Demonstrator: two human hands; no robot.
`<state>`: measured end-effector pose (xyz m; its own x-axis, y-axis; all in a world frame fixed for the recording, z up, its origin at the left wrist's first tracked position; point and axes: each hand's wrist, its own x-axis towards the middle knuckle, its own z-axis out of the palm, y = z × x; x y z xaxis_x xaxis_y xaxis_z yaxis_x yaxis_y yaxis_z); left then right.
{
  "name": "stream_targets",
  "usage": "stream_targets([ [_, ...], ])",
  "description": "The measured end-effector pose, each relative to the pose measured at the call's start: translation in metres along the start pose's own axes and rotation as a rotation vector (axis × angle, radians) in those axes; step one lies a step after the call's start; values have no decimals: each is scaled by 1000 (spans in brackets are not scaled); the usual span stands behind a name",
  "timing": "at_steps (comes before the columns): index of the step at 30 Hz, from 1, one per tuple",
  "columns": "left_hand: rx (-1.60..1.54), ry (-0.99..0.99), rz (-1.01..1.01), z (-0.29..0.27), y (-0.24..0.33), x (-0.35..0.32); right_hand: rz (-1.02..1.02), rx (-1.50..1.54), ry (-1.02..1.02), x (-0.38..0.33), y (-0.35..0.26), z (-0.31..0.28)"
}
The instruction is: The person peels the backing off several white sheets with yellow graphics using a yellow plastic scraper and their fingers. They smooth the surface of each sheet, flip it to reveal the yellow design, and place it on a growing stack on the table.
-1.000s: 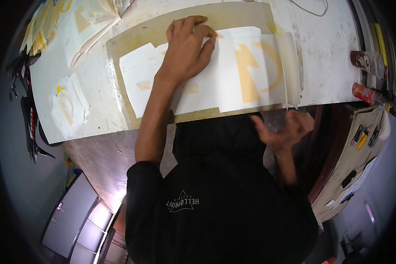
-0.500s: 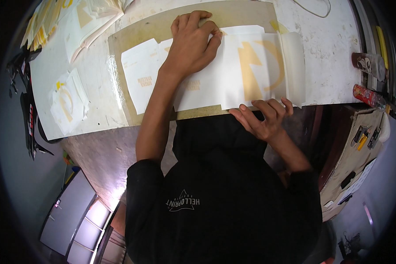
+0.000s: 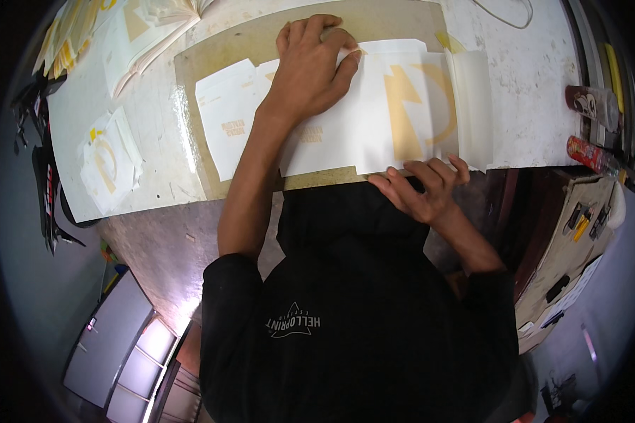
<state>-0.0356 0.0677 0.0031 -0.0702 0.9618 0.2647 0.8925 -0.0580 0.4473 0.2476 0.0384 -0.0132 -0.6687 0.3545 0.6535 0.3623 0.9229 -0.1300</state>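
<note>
A white die-cut paper sheet (image 3: 370, 113) with tan printing and creased panels lies across a yellowish translucent mat (image 3: 381, 25) on the table. My left hand (image 3: 310, 70) reaches over its middle, fingers bent, with thumb and forefinger pinched together at the sheet's far edge. The wrist and forearm cover part of the print. At the near edge, towards the right end, my right hand (image 3: 428, 190) has its fingers spread, their tips touching the sheet's border. A narrow pale flap (image 3: 473, 109) stands slightly raised at the sheet's right end.
Printed paper pieces (image 3: 109, 166) lie at the table's left, with a larger stack of sheets (image 3: 152, 42) behind. A dark-patterned cup (image 3: 589, 104) and a red can-like container (image 3: 589, 154) are by the right edge. A cable (image 3: 518, 25) curls at the back.
Both hands keep nearly the same places. The left thumb and fingertips have shifted very slightly right along the far edge.
</note>
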Motion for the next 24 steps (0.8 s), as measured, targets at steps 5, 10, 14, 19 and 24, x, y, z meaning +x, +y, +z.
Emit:
stream_targets([
  [5,-92,120,-66,-39,8,-34,72,-64,-20,-6,6,-39],
  [10,-66,38,-64,-47,36,-69,228,-173,59,-18,15,-54],
  [14,-88,13,-89,-31,42,-80,218,-120,67,-24,8,-51],
  [19,-56,1,-73,-23,43,-81,414,-132,30,-32,13,-52],
  [24,-24,19,-47,-18,42,-84,777,-149,45,-34,27,-38],
])
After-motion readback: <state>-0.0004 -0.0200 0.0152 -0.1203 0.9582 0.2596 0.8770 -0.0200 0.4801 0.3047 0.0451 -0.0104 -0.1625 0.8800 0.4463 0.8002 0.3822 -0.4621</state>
